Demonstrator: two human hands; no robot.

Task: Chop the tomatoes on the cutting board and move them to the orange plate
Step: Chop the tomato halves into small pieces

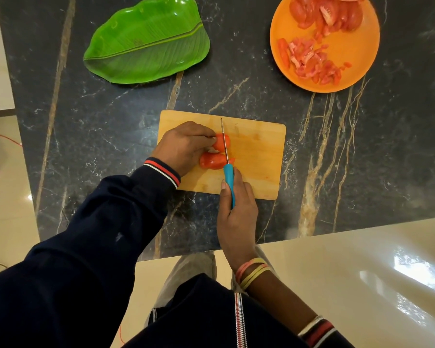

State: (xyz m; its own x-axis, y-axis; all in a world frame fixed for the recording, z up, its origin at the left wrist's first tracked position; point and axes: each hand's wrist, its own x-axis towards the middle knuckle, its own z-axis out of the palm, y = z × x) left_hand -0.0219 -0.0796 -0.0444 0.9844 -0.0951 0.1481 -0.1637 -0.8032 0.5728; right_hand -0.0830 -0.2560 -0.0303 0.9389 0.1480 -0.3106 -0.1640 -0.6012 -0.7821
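On the cutting board (256, 156), my left hand (183, 146) pinches soft, slippery tomato halves (212, 160) by their skins; right hand (236, 209) grips the knife (228, 177)

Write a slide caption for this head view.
Left hand steadies tomato pieces on a wooden cutting board; right hand slices with a blue-handled knife; orange plate holds chopped tomato.
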